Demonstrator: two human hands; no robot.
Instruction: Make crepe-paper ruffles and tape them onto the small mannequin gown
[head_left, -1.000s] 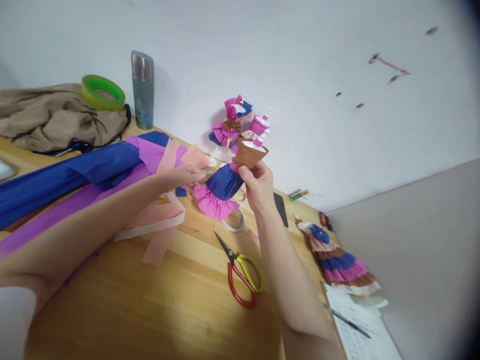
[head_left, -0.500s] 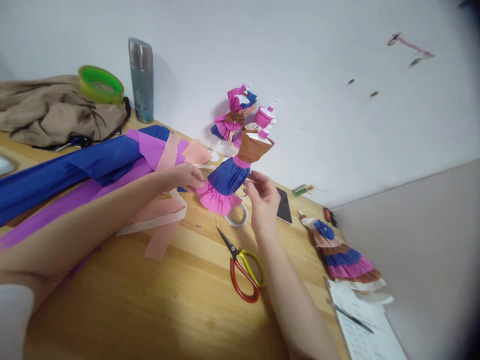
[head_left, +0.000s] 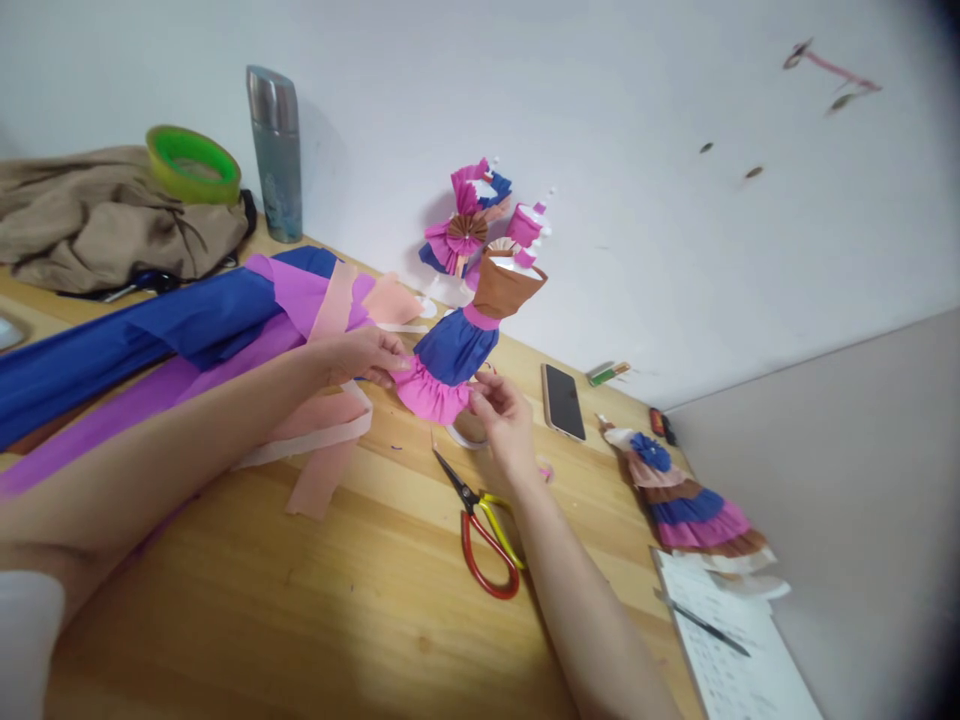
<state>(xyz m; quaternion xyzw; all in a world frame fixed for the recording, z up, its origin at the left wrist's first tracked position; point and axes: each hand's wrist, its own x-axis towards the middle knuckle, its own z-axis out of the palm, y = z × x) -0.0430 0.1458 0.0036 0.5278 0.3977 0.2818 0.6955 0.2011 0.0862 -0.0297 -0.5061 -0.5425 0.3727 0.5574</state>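
Note:
In the middle stands a small crepe-paper dress (head_left: 454, 345) with a brown top, pink waist, blue skirt and ruffled pink hem. My left hand (head_left: 366, 357) pinches the hem at its left side. On the opposite side, the fingers of my right hand (head_left: 504, 415) are closed on the hem's right edge. Red-and-yellow-handled scissors (head_left: 480, 530) lie open on the table just below. A roll of tape (head_left: 469, 438) sits partly hidden behind the dress and my right hand.
Blue, purple and peach crepe paper (head_left: 217, 320) spreads over the left. Behind are a steel bottle (head_left: 276, 155), green tape roll (head_left: 193, 165) and brown cloth (head_left: 82, 215). To the right lie a phone (head_left: 563, 402), another layered paper dress (head_left: 690, 510) and a paper sheet with pen (head_left: 720, 620).
My right hand has moved left and slightly down from beside the blue skirt onto the pink hem. More of the phone shows now. My left hand keeps its hold on the hem.

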